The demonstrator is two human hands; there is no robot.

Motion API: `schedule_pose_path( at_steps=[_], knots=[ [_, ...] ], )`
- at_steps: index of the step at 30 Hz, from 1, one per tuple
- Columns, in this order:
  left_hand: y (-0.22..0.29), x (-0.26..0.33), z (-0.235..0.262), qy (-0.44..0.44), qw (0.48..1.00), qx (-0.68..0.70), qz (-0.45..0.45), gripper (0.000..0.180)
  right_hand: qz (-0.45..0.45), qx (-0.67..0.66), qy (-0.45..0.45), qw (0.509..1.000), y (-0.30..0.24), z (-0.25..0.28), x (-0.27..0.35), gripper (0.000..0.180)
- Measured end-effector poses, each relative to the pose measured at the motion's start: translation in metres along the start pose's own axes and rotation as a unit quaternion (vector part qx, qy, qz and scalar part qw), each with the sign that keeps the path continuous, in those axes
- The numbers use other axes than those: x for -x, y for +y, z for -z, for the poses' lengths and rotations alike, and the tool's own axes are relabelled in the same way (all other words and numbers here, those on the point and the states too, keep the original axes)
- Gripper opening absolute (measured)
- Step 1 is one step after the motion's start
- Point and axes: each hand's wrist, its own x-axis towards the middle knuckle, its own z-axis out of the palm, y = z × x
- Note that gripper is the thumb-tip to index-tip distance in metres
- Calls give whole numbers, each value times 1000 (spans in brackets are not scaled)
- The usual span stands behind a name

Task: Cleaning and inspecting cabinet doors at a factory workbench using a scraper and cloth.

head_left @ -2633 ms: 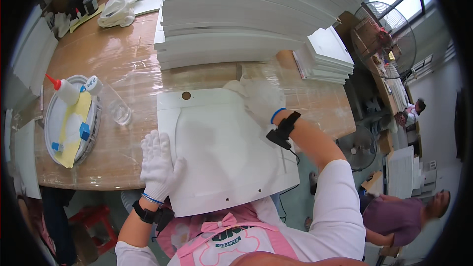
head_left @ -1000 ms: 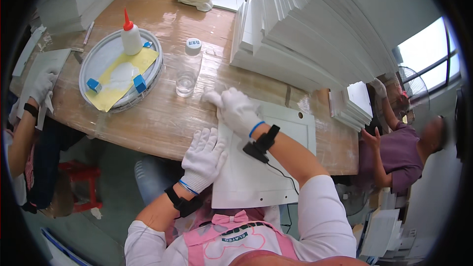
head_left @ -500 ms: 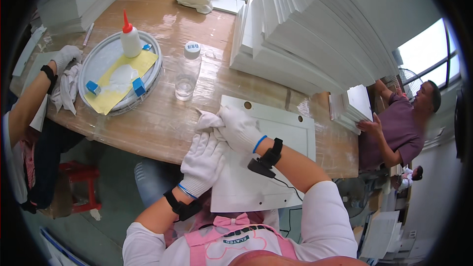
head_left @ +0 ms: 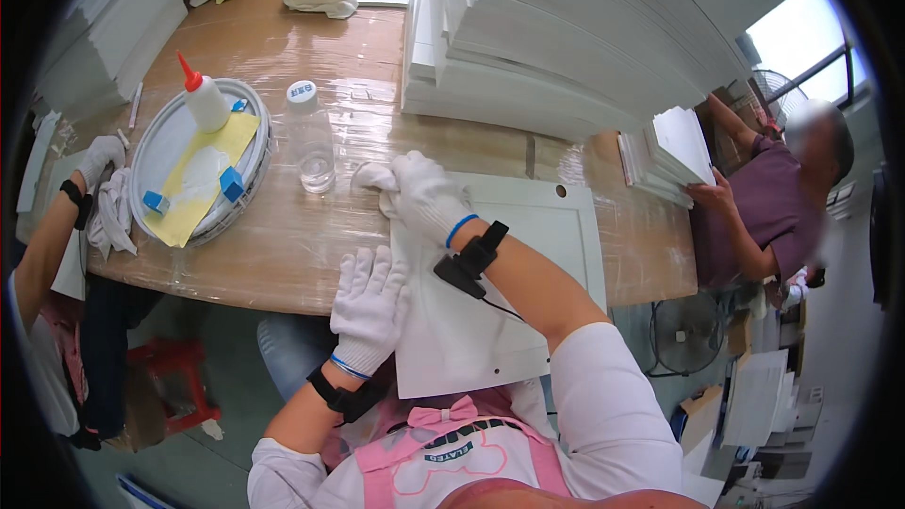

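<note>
A flat white panel [head_left: 500,273] with round holes lies at the near edge of the table, partly overhanging toward me. My right hand [head_left: 426,196], in a white knit glove, rests at the panel's far left corner and covers it. A bunched whitish cloth [head_left: 375,177] sticks out from its closed fingers. My left hand [head_left: 368,302], gloved the same way, lies along the panel's left edge with fingers stretched out, holding nothing. Both wrists carry black straps.
A clear bottle [head_left: 311,141] stands beyond my hands. Left of it, a round lid [head_left: 156,146] bears a glue bottle [head_left: 203,102] and yellow paper. Stacked white panels [head_left: 556,57] rise at the back. A co-worker's gloved hand [head_left: 102,158] is left; another person [head_left: 773,198] handles panels right.
My right hand has moved away from my left hand toward the panel's far edge, keeping the cloth. My left hand now sits apart, nearer me. The whole view has shifted a little.
</note>
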Motion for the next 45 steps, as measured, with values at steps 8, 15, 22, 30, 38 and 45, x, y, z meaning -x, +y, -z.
schedule_pose_path(
  at_steps=[8,15,22,30,38,45],
  knots=[
    [3,0,-5,-11,1000,-11,-9,38,-60,204,50,976,160,45,80,38],
    [-1,2,-4,-17,1000,-22,-10,39,-38,68,-68,995,29,28,56,44],
    [2,1,2,-29,999,-16,-4,37,97,161,11,982,92,35,93,48],
    [1,1,-1,-45,999,-26,-5,37,-54,-6,-33,998,45,12,63,30],
    [5,-2,-4,-53,998,-16,-6,37,-27,-248,117,961,29,-31,84,36],
    [-1,5,-1,-58,998,-28,-3,37,131,7,-192,973,27,8,167,32]
  ],
)
